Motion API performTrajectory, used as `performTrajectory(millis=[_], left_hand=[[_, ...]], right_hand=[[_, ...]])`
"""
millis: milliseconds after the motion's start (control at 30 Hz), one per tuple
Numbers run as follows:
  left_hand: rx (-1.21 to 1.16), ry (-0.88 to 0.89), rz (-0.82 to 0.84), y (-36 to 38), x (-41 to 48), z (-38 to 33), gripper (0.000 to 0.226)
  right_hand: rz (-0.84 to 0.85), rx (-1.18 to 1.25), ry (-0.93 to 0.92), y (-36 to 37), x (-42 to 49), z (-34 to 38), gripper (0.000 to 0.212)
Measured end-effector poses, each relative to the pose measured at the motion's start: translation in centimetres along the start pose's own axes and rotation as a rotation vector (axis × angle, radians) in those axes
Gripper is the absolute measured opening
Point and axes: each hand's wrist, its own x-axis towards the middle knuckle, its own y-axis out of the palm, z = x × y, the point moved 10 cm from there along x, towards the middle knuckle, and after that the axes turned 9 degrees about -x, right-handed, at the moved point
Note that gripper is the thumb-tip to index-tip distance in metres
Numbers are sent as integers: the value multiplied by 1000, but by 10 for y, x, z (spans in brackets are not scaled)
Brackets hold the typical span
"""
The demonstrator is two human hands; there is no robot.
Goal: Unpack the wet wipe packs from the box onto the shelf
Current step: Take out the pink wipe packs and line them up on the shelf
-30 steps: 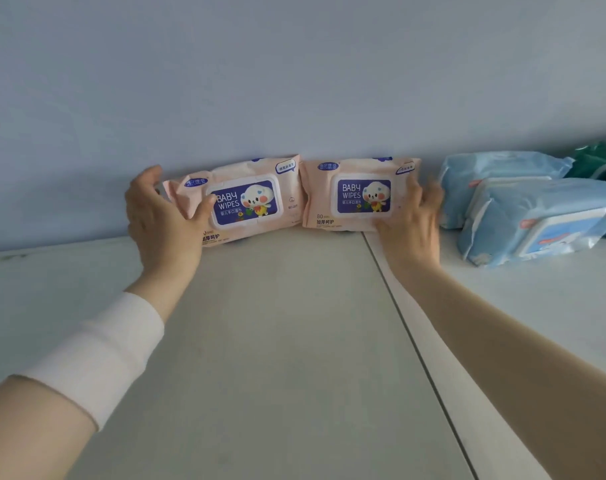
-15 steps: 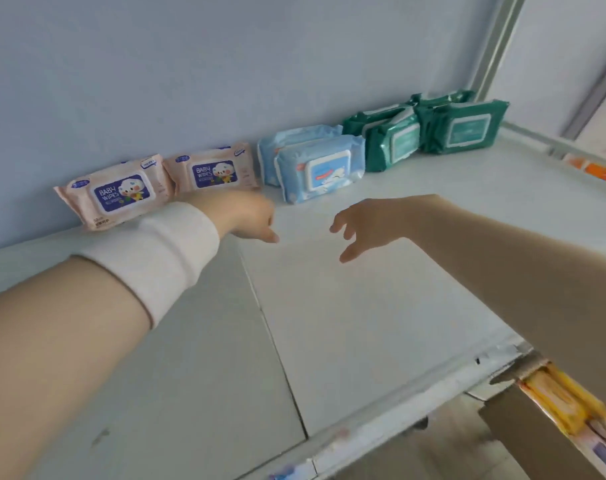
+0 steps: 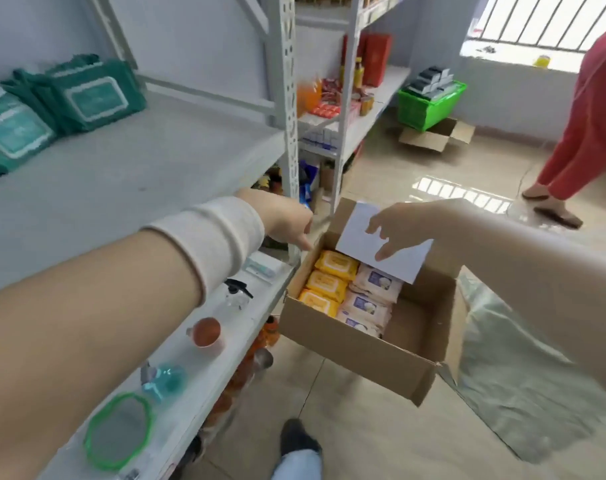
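An open cardboard box (image 3: 360, 355) sits low at the centre right, beside the shelving. Inside lie yellow wipe packs (image 3: 325, 282) on the left and pink wipe packs (image 3: 369, 299) beside them; its right part looks bare. A white sheet (image 3: 395, 261) leans over the box's far end. My left hand (image 3: 287, 220) hovers above the box's left far corner, fingers pointing down, holding nothing. My right hand (image 3: 398, 226) hangs spread in front of the white sheet, empty. Green wipe packs (image 3: 87, 95) stand on the grey shelf (image 3: 138, 161) at the upper left.
A lower shelf (image 3: 204, 368) carries bottles and a green-rimmed lid. Perforated uprights (image 3: 287, 98) divide the racks. Farther right stand stocked shelves, a green basket (image 3: 429, 105) and a flat carton. A person in red (image 3: 585, 133) walks at the right. A plastic sheet (image 3: 523, 382) covers the floor.
My view swung from the shelf's pink packs down and right to the box. Both hands left the shelf and now hover over the box.
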Motion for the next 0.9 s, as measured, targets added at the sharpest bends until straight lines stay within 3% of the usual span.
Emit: performTrajectory(millis=[167, 300, 467, 633, 733, 900], left_hand=[[90, 119, 98, 28, 125, -66, 48], [18, 193, 150, 69, 237, -87, 46], [-100, 148, 313, 169, 346, -84, 42], [-452, -88, 404, 260, 439, -78, 58], [-652, -195, 310, 294, 502, -79, 70], [-824, -337, 90, 334, 559, -82, 70]], right_hand=[[164, 115, 170, 99, 48, -115, 66], [350, 322, 243, 189, 101, -163, 67], [463, 661, 333, 313, 178, -166, 63], [539, 976, 419, 424, 253, -120, 66], [458, 1179, 536, 464, 307, -119, 67], [302, 1479, 721, 505, 379, -121, 57]])
